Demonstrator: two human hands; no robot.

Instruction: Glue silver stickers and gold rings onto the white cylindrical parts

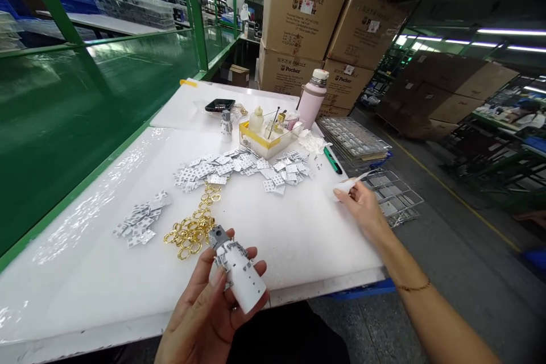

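My left hand [213, 301] is wrapped round a white model part [242, 276], a tapered cylinder with a grey block at its top and small grey pieces on its side. It is held tilted above the table's front edge. Near the table's right edge, my right hand [362, 207] pinches a small white object [346, 186] with a thin end pointing right; its kind is unclear. Gold rings [191, 233] lie in a heap just beyond my left hand. Small whitish plates with grey spots [209, 168] are spread behind them, and a smaller pile of plates [140, 219] is at left.
A similar model part [226, 128] stands at the back beside a clear yellow-edged tray [267, 148] holding bottles. A pink flask [311, 101], a phone [219, 104] and a green cutter [333, 160] are also on the table. Stacked frames [356, 139] and cartons [298, 17] stand beyond.
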